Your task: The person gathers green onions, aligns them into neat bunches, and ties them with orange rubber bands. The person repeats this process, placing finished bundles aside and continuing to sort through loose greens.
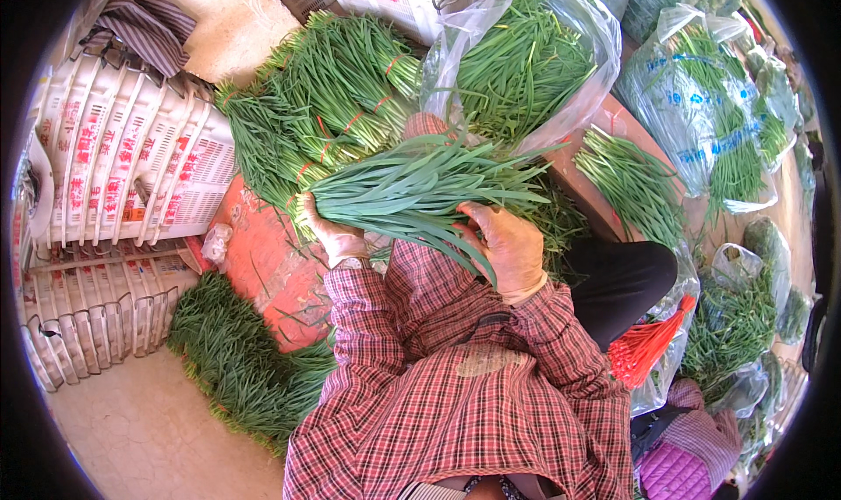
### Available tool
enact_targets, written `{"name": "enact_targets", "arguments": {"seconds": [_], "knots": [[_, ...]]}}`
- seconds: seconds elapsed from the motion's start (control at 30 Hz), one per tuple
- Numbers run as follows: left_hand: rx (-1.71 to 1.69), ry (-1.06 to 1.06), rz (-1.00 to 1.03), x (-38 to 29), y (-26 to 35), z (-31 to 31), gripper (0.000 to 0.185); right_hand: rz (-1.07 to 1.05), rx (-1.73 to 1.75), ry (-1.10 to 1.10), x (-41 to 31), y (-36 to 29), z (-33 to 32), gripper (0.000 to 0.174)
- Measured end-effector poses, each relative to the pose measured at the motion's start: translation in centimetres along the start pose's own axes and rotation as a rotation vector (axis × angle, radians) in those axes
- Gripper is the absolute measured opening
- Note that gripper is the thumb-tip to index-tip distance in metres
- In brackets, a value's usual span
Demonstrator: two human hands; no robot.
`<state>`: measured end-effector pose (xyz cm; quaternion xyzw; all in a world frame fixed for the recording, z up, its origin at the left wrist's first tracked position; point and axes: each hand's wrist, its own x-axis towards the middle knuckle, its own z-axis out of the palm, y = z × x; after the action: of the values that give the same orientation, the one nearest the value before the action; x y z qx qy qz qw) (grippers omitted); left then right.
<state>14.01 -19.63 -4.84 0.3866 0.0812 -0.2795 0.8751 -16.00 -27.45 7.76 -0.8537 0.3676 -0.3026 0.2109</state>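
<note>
My left hand (334, 234), in a thin pale glove, holds a loose bunch of garlic chives (401, 184) around its pale stem end. The long flat leaves fan out to the right across my lap. Over at the leaf tips is my right hand (506, 247), gloved as well, with curled fingers against the lower leaves. Whether it pinches any leaf is hidden. Behind the held bunch lies a pile of chive bunches (328, 79), several tied with red bands. An open clear plastic bag (608, 59) full of loose chives stands beyond my hands.
White plastic crates (131, 151) bearing red writing stand at left. More chives (230, 355) lie below a red surface (276, 257). Red ties (650, 345) hang by my right knee (631, 280). A small bunch (631, 184) and filled bags (696, 105) are at right; a person's purple garment (683, 460) shows lower right.
</note>
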Motion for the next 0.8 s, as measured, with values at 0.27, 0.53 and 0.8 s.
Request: {"name": "enact_targets", "arguments": {"seconds": [0.27,0.53,0.8], "knots": [[-0.001,0.013,0.021,-0.1,0.1,0.2,0.064,0.077,0.489,-0.005,0.4,-0.9,-0.6,0.018],[-0.036,-0.024,0.022,0.9,0.1,-0.8,0.062,0.121,0.580,-0.585,-0.1,2.1,-9.2,0.023],[-0.057,-0.115,-0.003,-0.1,-0.1,-0.2,0.063,0.098,0.389,-0.472,-0.4,1.9,-8.6,0.022]]}}
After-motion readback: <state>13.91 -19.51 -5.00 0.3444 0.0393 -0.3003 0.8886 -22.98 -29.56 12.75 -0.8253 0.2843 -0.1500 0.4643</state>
